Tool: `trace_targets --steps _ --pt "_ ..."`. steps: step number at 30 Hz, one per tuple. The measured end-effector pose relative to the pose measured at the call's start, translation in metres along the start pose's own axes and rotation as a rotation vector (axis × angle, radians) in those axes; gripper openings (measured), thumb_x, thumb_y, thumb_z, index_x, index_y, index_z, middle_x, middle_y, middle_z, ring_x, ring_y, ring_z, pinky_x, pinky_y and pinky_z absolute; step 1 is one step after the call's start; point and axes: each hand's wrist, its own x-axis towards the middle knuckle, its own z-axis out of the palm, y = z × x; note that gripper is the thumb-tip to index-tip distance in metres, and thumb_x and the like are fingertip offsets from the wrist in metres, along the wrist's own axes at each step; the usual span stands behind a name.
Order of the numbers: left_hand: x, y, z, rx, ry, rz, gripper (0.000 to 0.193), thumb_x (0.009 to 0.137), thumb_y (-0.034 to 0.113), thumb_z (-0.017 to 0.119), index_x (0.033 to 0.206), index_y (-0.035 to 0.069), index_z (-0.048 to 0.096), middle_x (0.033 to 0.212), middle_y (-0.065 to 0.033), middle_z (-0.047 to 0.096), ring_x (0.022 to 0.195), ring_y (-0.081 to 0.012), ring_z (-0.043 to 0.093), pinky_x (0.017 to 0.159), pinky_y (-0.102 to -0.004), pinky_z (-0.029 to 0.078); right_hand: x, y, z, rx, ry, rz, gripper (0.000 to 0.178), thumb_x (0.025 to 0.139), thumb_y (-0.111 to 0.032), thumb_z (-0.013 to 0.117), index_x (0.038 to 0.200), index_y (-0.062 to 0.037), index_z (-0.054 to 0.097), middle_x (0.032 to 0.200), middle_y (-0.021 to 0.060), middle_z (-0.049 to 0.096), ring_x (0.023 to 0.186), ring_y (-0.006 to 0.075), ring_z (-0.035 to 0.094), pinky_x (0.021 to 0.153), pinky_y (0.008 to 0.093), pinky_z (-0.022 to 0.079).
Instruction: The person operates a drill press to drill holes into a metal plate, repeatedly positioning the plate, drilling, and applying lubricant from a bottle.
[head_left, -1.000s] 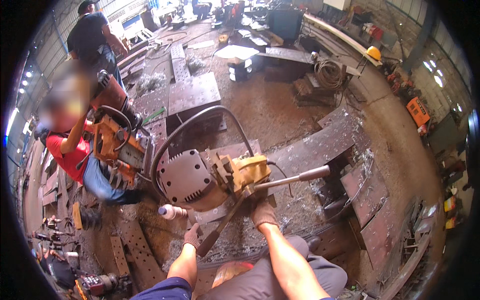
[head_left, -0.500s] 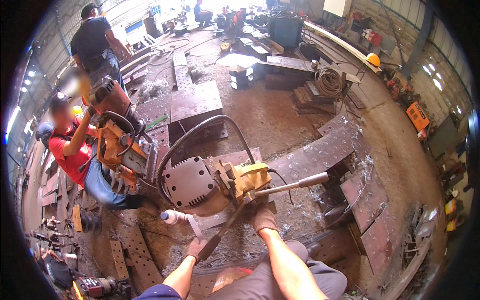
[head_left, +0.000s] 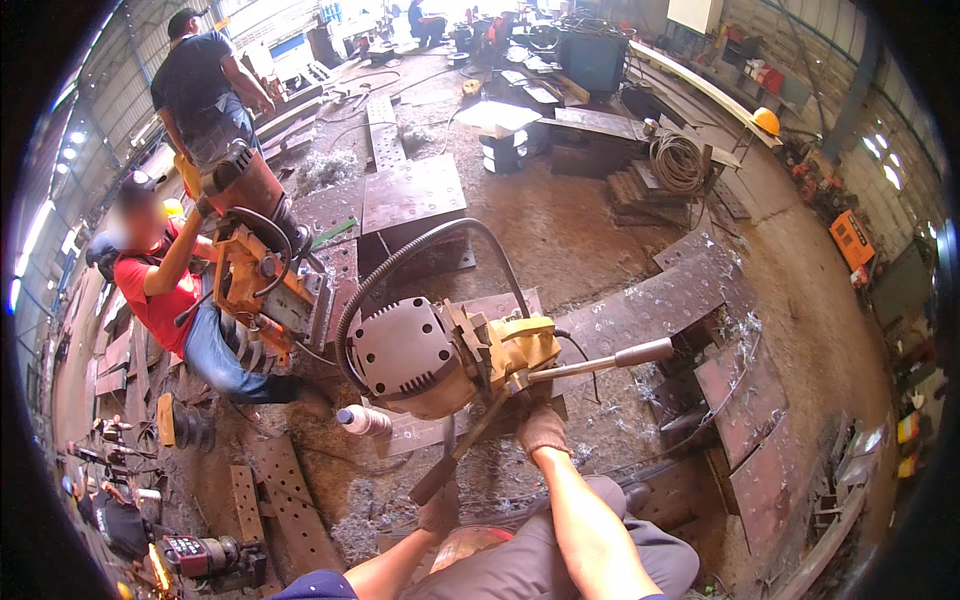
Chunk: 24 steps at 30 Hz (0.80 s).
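"Where's the grey-and-yellow machine (head_left: 450, 360)?"

"Just far of you, long axis left to right. Your right hand (head_left: 542, 432) is nearer, at its right end; your left hand (head_left: 438, 510) is beside the dark-handled lever (head_left: 434, 480). I can't tell either grip."

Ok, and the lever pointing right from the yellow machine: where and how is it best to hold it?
Probably by the thick grey sleeve at the outer end of the lever, with the right hand coming from the right: it is thicker than the rest, points away from the yellow housing and lies uncovered.
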Motion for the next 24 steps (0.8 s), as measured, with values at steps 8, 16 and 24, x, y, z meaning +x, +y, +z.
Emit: trace_targets --steps 8,16,24 --pt "-0.038 0.069 0.013 -0.173 0.068 -0.015 0.039 0.114 0.035 0.052 0.106 0.001 0.067 0.084 -0.0181 0.072 0.08 -0.0365 0.073 0.07 -0.0517 0.055 0.001 0.0 0.006 -0.057 0.047 0.031 0.03 0.104 -0.019 0.064 0.119 -0.002 0.083 0.128 0.0288 0.077 0.124 0.0466 0.074 0.103 0.0537 0.062" --pt "-0.029 0.021 -0.051 0.565 -0.268 0.029 0.054 0.11 0.048 0.046 0.123 0.001 0.072 0.115 -0.0364 0.075 0.119 -0.0553 0.071 0.103 -0.0623 0.055 0.008 0.004 0.003 -0.027 -0.022 0.012 0.035 0.099 -0.019 0.069 0.129 -0.0013 0.073 0.131 0.0339 0.073 0.126 0.0517 0.07 0.106 0.0562 0.059" --pt "-0.09 -0.079 -0.127 0.797 -0.399 0.02 0.05 0.108 0.042 0.049 0.116 -0.001 0.075 0.114 -0.0327 0.077 0.107 -0.049 0.076 0.094 -0.0583 0.062 0.03 0.025 0.028 -0.169 -0.025 -0.062 0.036 0.108 -0.032 0.063 0.122 -0.0015 0.075 0.122 0.0299 0.077 0.118 0.0474 0.074 0.1 0.0532 0.062"
